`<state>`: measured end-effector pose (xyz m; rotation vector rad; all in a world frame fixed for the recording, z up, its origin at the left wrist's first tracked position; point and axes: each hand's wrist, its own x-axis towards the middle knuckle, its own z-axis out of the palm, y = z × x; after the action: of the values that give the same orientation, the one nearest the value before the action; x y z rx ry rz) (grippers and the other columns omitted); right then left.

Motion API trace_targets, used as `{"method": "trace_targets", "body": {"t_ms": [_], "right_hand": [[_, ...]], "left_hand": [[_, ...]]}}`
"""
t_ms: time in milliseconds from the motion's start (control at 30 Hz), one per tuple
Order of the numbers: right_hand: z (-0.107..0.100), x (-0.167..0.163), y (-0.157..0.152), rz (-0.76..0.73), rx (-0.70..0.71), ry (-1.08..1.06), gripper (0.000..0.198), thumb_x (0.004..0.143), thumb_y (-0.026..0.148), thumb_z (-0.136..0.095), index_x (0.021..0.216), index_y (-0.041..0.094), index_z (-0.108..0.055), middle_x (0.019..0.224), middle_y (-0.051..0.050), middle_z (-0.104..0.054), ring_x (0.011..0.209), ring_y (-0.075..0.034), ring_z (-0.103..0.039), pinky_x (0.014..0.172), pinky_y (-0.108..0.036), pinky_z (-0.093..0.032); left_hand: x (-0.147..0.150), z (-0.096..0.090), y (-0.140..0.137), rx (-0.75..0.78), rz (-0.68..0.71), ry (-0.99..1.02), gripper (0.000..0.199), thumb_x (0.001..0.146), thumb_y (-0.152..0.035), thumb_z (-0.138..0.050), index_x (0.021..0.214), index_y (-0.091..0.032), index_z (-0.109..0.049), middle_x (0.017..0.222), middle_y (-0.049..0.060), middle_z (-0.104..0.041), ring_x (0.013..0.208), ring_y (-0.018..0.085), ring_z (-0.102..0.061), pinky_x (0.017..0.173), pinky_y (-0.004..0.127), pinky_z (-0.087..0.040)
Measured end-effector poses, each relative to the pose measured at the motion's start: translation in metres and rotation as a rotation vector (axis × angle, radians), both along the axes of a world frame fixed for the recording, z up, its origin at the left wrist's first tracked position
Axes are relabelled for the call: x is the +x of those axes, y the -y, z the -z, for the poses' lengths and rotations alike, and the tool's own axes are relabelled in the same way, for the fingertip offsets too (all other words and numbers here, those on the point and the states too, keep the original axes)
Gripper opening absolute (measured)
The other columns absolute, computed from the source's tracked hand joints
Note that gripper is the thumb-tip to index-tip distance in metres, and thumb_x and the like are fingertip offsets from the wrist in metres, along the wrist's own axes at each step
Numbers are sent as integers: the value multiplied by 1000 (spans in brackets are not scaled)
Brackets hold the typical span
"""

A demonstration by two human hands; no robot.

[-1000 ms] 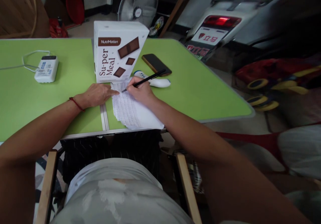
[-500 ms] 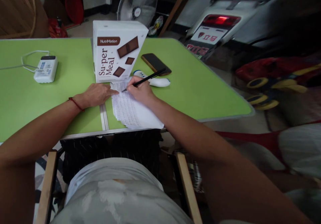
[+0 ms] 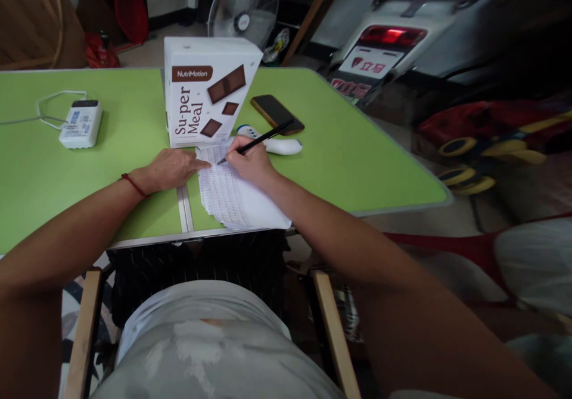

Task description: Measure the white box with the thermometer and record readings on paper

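Hands (image 3: pixel 210 165) seemingly atop printed sheet (image 3: pixel 232 199)

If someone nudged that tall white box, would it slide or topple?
The box stands upright on its narrow base, so a high push would probably tip it. It looks like light cardboard, so a low nudge would likely slide it over the smooth green table.

Just beyond the hands stands a white cardboard box printed with brown chocolate squares (image 3: pixel 208 92), upright on the lime-green folding table (image 3: pixel 357 161). To their right lie a black smartphone (image 3: pixel 277 114) and a white handheld device (image 3: pixel 272 144). Far left sits a white power bank with cable (image 3: pixel 81 124). A grey fan (image 3: pixel 243 9) stands behind.
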<state>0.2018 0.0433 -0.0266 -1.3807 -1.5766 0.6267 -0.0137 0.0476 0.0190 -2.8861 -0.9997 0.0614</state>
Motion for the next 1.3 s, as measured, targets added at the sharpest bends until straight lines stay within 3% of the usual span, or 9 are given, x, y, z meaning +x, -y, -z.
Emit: {"method": "trace_targets", "body": {"t_ms": [400,767,1067,1300], "right_hand": [[0,1,0,-11,-5,-8,27,71,8,-60,57,24,-42,56,5,-42,62,-14,-43,64,-32,-39],[1,1,-2,28,24,-21,26,71,12,-59,57,25,-41,55,6,-40,59,-13,-43,63,-32,-41],[3,1,-2,41,33,13,24,72,16,-58,60,25,-39,57,4,-41,63,-15,-46,64,-33,-45],[0,0,-1,60,22,-5,23,69,12,-55,58,25,-40,56,4,-41,62,-14,-44,62,-32,-41]], "left_hand": [[-3,6,-4,-3,31,74,41,102,-20,-45,133,-29,-70,92,8,-71,80,20,-67,65,28,-45],[2,-2,1,-34,-26,-11,42,102,-21,-47,138,-30,-67,95,9,-72,83,22,-68,64,29,-43],[-3,4,-3,-8,34,74,40,100,-21,-49,133,-29,-70,90,8,-71,80,21,-67,64,28,-44],[-1,0,0,-19,-5,27,42,101,-20,-47,135,-30,-68,92,8,-71,80,21,-67,63,28,-43]]}}
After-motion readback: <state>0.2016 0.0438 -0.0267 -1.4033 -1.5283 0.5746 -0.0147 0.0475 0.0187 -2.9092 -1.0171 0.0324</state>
